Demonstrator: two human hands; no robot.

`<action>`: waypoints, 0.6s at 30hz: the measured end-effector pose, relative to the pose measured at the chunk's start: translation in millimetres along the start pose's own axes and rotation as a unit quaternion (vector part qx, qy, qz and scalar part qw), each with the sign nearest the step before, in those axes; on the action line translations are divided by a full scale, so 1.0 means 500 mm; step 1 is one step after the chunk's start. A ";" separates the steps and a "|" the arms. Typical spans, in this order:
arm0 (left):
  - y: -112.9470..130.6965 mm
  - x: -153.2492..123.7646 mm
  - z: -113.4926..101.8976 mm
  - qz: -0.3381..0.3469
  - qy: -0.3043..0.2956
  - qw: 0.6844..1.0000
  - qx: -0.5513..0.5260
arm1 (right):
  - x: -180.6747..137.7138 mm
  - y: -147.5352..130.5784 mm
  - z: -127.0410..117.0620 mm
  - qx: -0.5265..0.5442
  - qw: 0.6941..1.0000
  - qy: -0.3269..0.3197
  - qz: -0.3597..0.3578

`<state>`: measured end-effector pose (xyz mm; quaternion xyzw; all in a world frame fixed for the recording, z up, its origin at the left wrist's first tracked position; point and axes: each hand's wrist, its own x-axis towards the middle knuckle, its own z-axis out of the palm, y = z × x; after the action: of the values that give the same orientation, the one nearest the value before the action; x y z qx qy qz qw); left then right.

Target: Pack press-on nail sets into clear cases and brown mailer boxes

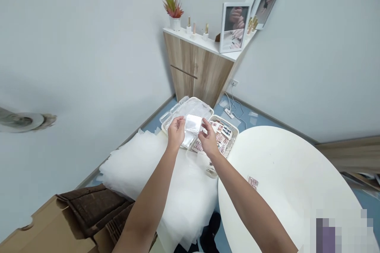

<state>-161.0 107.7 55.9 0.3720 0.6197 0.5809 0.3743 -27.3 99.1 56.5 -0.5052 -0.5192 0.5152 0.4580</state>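
Note:
Between my two hands is a shiny clear plastic bag (pixel 193 123), small and flat. My left hand (pixel 176 131) pinches its left edge with thumb and fingers. On the opposite edge, my right hand (pixel 209 139) grips it with bent fingers. Below the hands stands a white bin (pixel 212 111) with clear plastic packaging in it. To its right, a white basket (pixel 234 136) holds several packs of press-on nails (pixel 227 131), partly hidden by my right hand.
A round white table (pixel 285 166) stands at the right, with one nail pack (pixel 253 182) on it. White foam sheeting (pixel 139 166) is heaped at left, near a cardboard box (pixel 44 225). Behind is a wooden cabinet (pixel 204 67); a power strip (pixel 229 113) lies on the floor.

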 end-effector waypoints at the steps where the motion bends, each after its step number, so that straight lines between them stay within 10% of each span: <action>1: 0.008 -0.018 0.011 -0.013 -0.020 1.000 -0.010 | -0.017 -0.002 -0.021 -0.008 1.000 0.008 -0.015; 9: 0.046 -0.248 0.141 -0.143 -0.201 0.958 -0.144 | -0.236 -0.024 -0.273 -0.160 0.980 0.042 -0.111; 18: 0.029 -0.640 0.283 -0.267 -0.401 0.864 -0.146 | -0.605 -0.031 -0.582 -0.300 0.953 -0.033 -0.012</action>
<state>107.7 -115.8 74.3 0.3339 0.3999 0.3432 0.7815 282.9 -180.6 100.0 -0.5957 -0.6706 0.3463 0.2748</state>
